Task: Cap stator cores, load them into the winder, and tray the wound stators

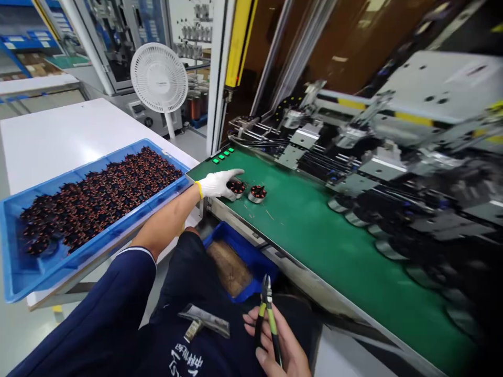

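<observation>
My left hand [220, 184], in a white glove with a yellow cuff, reaches to the near edge of the green worktop [298, 209]. Its thumb and fingers curve around a motor stator [238, 187], a round metal ring with black and copper-coloured parts on top. Just right of it a second stator [257, 193] stands upright on the worktop. My bare right hand [279, 340] is low in front of my lap, closed around side cutters [267, 309] with black and green handles. Their jaws point up and look slightly parted.
To the left, a blue tray [23, 283] full of similar black and copper parts rests on a white table [58, 136]. Machine fixtures [353, 141] line the worktop's far side. A blue bin [251, 267] sits below its edge. Behind stands a white fan [159, 78].
</observation>
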Demonstrator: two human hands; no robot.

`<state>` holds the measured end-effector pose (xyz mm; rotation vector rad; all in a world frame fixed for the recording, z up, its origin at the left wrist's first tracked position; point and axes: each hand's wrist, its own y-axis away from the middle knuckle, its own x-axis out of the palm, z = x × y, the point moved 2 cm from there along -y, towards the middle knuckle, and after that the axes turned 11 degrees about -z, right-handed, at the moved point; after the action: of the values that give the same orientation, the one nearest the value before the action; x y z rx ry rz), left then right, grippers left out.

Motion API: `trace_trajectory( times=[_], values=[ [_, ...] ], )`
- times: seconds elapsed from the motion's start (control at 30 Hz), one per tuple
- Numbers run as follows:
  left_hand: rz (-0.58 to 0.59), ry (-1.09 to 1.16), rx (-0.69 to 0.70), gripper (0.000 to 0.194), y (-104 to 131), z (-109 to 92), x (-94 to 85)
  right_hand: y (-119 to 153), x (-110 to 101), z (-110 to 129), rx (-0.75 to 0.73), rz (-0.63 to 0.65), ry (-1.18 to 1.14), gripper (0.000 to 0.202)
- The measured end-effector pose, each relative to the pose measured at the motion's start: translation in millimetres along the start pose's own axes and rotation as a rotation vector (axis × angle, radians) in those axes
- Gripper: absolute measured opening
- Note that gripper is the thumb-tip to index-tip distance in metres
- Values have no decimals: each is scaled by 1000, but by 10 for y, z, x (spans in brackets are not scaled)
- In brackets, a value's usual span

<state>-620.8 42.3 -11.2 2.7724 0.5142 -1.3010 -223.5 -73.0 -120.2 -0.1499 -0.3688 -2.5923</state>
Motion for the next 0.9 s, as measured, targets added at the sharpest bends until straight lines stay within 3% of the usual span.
trace_trajectory(
  times=[0.07,0.17,0.3,0.4,0.6,0.9],
  values=[
    [-101,-23,-25,96,180,-110,-9,1,30,60,-26,6,22,56],
    [-287,-74,-26,86,657,-359,-41,-48,95,194,-33,91,74,57],
    [-420,-94,154,67,1304,-665,-41,-134,249,388,-66,355,63,61],
    [-454,-103,246,56,1594,-762,-34,-167,360,458,-114,429,31,64],
    [-455,-164,227,56,1791,-743,-35,-156,414,429,-78,429,39,66],
    [-460,-195,225,52,1787,-729,16,-135,389,532,-109,379,-8,63]
  ],
)
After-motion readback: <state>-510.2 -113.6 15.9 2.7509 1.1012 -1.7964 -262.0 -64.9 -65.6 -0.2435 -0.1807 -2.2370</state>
